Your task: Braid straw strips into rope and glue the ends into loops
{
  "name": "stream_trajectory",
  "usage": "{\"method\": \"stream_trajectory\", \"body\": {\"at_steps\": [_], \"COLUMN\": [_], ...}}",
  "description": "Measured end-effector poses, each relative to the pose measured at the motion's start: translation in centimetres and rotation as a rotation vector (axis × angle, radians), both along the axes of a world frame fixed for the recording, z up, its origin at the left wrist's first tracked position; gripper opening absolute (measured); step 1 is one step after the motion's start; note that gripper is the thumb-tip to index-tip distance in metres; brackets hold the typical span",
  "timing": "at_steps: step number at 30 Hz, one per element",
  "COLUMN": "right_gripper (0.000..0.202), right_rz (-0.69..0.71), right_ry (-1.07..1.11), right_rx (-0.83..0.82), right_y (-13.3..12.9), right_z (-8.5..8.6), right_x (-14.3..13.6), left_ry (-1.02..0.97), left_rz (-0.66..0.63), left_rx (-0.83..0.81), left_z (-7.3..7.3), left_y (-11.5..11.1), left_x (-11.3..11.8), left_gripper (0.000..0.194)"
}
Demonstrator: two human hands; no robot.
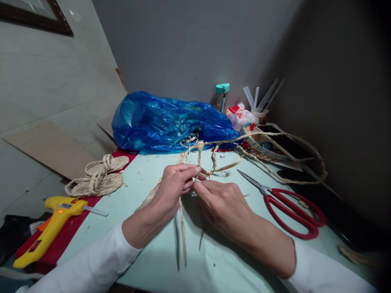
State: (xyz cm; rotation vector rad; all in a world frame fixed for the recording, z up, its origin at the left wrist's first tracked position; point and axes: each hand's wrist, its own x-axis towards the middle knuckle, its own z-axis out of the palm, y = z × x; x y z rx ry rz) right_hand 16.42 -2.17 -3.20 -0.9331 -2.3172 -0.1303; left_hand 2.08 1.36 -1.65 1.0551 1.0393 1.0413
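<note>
Left hand and right hand each pinch strands close together over the table's middle. Beyond, the braid looks plaited; the strand ends hang loose, unplaited. Coils by the left edge look finished.

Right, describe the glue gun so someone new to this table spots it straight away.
Start from the big blue plastic bag at the back of the table. Nearer and to its left lie pale coils of cord, and closer still, mostly over the dark red strip, is the glue gun. Its bright yellow body sets it apart from the straw-coloured coils.
</note>
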Motion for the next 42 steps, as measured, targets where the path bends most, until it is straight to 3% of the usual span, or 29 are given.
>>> {"method": "stream_trajectory", "body": {"at_steps": [2, 6, 9, 11, 18, 22, 27, 33, 37, 42], "right_gripper": [0.024, 0.024, 0.029, 0.033, 0.034, 0.028, 0.018, 0.018, 0.021, 0.026], "right_rz": [-0.012, -0.259, -0.100, 0.013, -0.017, 0.084, 0.192, -0.019, -0.029, -0.095], "right_ry": [0.114, 0.595, 0.765, 0.869, 1.313, 1.253, 0.879, 0.723, 0.714, 0.775], "right_rx": [-0.094, -0.402, -0.727, -0.856, -1.005, -1.030, -1.137, -0.990, -0.877, -0.782], "right_y": [0.2, 1.7, 3.1, 3.6, 3.4, 3.4, 2.5, 1.7, 2.0, 2.1], "right_z": [1.0, 2.5, 2.2, 1.6, 1.3, 1.2, 0.9, 1.0, 1.1, 1.1], "right_x": [0.4, 1.8, 2.5, 2.6, 1.8, 1.9, 1.4, 0.7, 0.9, 1.1], "left_ry": [-0.038, 0.005, 0.090, 0.139, 0.163, 0.129, 0.068, 0.118, 0.144, 0.515], "left_rz": [-0.002, -0.068, -0.177, -0.216, -0.248, -0.185, -0.069, -0.067, -0.119, -0.038], "left_rx": [-0.051, -0.053, -0.052, -0.019, 0.055, 0.023, 0.014, 0.125, 0.152, 0.383], "left_z": [0.1, -0.1, -0.2, 0.0, 1.0, 1.2, 0.5, -0.2, 0.1, 0.7], "left_y": [0.1, -0.1, -0.6, -0.9, -2.0, -2.0, -0.8, -0.2, -0.7, -0.7], "left_x": [-0.1, 0.3, 0.8, 1.2, 1.6, 1.2, 0.6, 0.1, 0.0, -0.3], "left_gripper": [0.016, 0.019, 0.024, 0.026, 0.030, 0.022, 0.022, 0.020, 0.024, 0.010]}}
